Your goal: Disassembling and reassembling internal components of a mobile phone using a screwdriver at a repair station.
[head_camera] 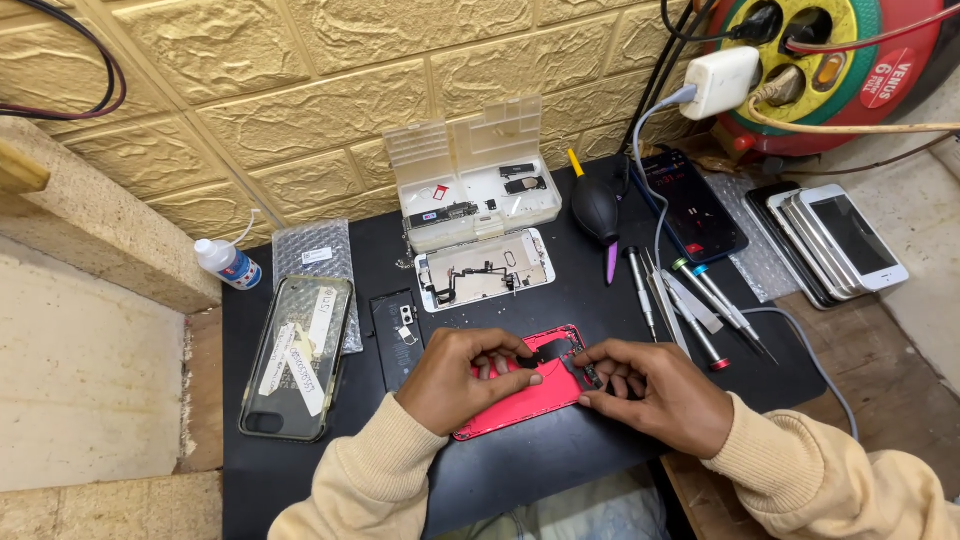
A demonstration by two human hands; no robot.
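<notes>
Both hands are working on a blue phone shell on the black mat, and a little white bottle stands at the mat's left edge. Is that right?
Not quite. The phone shell is red, not blue, as the head view shows. The rest holds: the left hand and right hand both rest on it on the black mat, and the white bottle stands at the mat's left edge.

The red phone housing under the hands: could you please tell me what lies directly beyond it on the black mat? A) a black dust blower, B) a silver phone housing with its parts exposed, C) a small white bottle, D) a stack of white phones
B: the silver phone housing lies just beyond the red phone housing, in front of the clear parts box.
</notes>
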